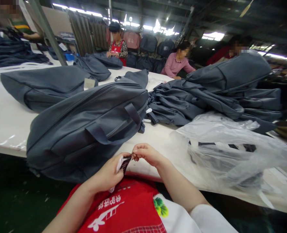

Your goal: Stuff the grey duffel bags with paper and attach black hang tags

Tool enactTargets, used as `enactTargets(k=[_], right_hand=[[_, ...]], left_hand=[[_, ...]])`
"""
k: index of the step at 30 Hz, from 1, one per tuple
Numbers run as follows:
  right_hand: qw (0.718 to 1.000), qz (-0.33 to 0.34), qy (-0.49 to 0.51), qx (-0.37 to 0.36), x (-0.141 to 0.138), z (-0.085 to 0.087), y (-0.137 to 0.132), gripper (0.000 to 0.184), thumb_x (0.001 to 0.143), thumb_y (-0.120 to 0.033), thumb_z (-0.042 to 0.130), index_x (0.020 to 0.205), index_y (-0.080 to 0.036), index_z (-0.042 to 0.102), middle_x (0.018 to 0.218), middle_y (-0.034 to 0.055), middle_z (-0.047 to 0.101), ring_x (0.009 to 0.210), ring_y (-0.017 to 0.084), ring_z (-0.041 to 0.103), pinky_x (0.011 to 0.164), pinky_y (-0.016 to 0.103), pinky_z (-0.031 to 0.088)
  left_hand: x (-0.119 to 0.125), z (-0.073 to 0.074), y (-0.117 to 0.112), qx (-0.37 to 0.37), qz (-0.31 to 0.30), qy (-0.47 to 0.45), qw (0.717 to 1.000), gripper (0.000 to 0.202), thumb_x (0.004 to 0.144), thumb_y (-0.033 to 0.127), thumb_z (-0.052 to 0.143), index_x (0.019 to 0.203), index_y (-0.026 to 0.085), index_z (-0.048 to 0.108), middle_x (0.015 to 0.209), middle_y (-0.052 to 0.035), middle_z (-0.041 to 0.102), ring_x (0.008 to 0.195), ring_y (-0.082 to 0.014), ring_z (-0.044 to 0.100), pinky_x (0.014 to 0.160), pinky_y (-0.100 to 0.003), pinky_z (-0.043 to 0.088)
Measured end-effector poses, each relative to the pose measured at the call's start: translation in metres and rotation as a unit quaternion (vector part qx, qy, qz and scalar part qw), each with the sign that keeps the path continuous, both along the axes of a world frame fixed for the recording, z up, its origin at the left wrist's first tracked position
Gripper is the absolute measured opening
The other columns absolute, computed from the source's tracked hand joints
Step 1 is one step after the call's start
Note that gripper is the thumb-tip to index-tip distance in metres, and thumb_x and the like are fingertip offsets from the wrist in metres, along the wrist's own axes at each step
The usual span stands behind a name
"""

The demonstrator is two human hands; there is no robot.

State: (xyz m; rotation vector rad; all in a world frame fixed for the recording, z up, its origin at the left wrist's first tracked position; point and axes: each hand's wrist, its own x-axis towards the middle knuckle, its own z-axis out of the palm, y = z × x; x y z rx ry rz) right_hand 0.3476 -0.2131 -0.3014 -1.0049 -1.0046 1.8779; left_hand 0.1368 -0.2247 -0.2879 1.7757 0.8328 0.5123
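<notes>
Both my hands meet just in front of my chest, below the table's near edge. My left hand [109,174] is closed around a small dark tag with a white piece [123,162]. My right hand [145,153] pinches the top of the same tag with its fingertips. Directly beyond the hands lies a large dark grey bag [85,126] on its side, with its carry handle [114,129] facing me. It rests on the white table [7,126].
Clear plastic bags [230,149] lie crumpled at the right. A heap of grey bags [218,94] sits behind them, another grey bag [43,85] at the left. Three people work at the table's far side, and one at the far left.
</notes>
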Motion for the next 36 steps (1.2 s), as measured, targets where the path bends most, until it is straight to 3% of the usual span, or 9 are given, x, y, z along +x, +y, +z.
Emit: enactTargets(k=[5, 10, 16, 21, 24, 27, 30, 33, 36], right_hand=[[0.998, 0.032, -0.055, 0.014, 0.005, -0.004, -0.002, 0.019, 0.067, -0.030, 0.071, 0.069, -0.012, 0.065, 0.069, 0.0036, 0.068, 0.056, 0.009, 0.054, 0.059, 0.023, 0.043], [0.996, -0.028, -0.067, 0.046, 0.003, -0.003, -0.003, 0.017, 0.069, -0.029, 0.071, 0.070, -0.013, 0.067, 0.069, 0.0018, 0.066, 0.061, 0.010, 0.052, 0.064, 0.024, 0.041], [0.998, -0.048, 0.038, 0.004, -0.003, 0.006, -0.005, 0.026, 0.074, -0.036, 0.074, 0.073, -0.013, 0.062, 0.072, 0.0023, 0.062, 0.069, 0.012, 0.056, 0.072, 0.027, 0.042], [0.986, -0.073, 0.145, -0.047, 0.004, 0.024, -0.003, 0.023, 0.078, -0.034, 0.070, 0.074, -0.018, 0.054, 0.054, -0.0065, 0.035, 0.063, 0.012, 0.050, 0.066, 0.025, 0.044], [0.974, -0.100, 0.186, -0.078, 0.012, 0.032, -0.001, 0.014, 0.081, -0.028, 0.064, 0.079, -0.019, 0.053, 0.050, -0.0099, 0.017, 0.046, 0.009, 0.026, 0.046, 0.019, 0.032], [0.979, -0.059, 0.173, -0.087, 0.013, 0.034, -0.001, 0.015, 0.081, -0.028, 0.064, 0.079, -0.018, 0.053, 0.047, -0.0120, 0.014, 0.042, 0.006, 0.008, 0.038, 0.017, 0.012], [0.985, 0.016, 0.134, -0.103, 0.002, 0.033, -0.001, 0.022, 0.080, -0.032, 0.069, 0.079, -0.016, 0.053, 0.045, -0.0127, 0.021, 0.041, 0.004, 0.009, 0.039, 0.018, 0.007], [0.983, 0.067, 0.133, -0.108, -0.019, 0.028, -0.001, 0.027, 0.078, -0.035, 0.072, 0.079, -0.016, 0.052, 0.045, -0.0128, 0.025, 0.040, 0.003, 0.013, 0.040, 0.018, 0.007], [0.976, 0.106, 0.144, -0.121, -0.049, 0.017, 0.000, 0.030, 0.077, -0.036, 0.072, 0.074, -0.016, 0.049, 0.044, -0.0125, 0.027, 0.039, 0.003, 0.016, 0.040, 0.018, 0.008]], left_hand=[[-0.004, 0.001, -0.001, 0.093, 0.013, 0.117, 0.989, 0.055, 0.074, 0.009, 0.047, 0.127, 0.023, 0.051, 0.126, -0.0053, 0.062, 0.116, -0.0212, 0.058, 0.106, -0.035, 0.041], [-0.004, 0.002, -0.005, 0.124, 0.002, 0.142, 0.982, 0.057, 0.073, 0.007, 0.046, 0.127, 0.024, 0.050, 0.129, -0.0046, 0.060, 0.117, -0.0218, 0.057, 0.103, -0.035, 0.043], [0.000, 0.007, -0.003, 0.097, 0.026, 0.135, 0.986, 0.030, 0.078, 0.014, 0.048, 0.102, 0.025, 0.063, 0.100, -0.0044, 0.070, 0.097, -0.0241, 0.065, 0.089, -0.032, 0.049], [-0.001, 0.002, 0.000, 0.059, 0.027, 0.097, 0.993, 0.032, 0.077, 0.015, 0.049, 0.104, 0.024, 0.063, 0.103, -0.0046, 0.069, 0.097, -0.0234, 0.064, 0.091, -0.033, 0.048], [-0.004, 0.002, -0.001, 0.018, 0.035, 0.020, 0.999, 0.031, 0.080, 0.016, 0.048, 0.108, 0.022, 0.060, 0.110, -0.0052, 0.067, 0.104, -0.0212, 0.061, 0.096, -0.032, 0.046], [-0.011, 0.010, -0.003, -0.045, 0.036, -0.053, 0.997, 0.039, 0.082, 0.019, 0.050, 0.121, 0.019, 0.050, 0.109, -0.0067, 0.068, 0.098, -0.0191, 0.063, 0.090, -0.030, 0.048], [-0.021, 0.023, -0.007, -0.062, 0.015, -0.054, 0.996, 0.045, 0.084, 0.021, 0.050, 0.129, 0.019, 0.046, 0.104, -0.0063, 0.069, 0.091, -0.0180, 0.064, 0.084, -0.028, 0.050], [-0.031, 0.031, -0.013, 0.020, 0.033, 0.049, 0.998, 0.028, 0.085, 0.022, 0.050, 0.110, 0.022, 0.063, 0.100, -0.0047, 0.070, 0.094, -0.0198, 0.063, 0.090, -0.029, 0.046], [-0.037, 0.030, -0.021, 0.094, 0.088, 0.174, 0.976, 0.020, 0.086, 0.027, 0.050, 0.085, 0.022, 0.069, 0.087, -0.0052, 0.071, 0.084, -0.0223, 0.064, 0.081, -0.030, 0.046]])
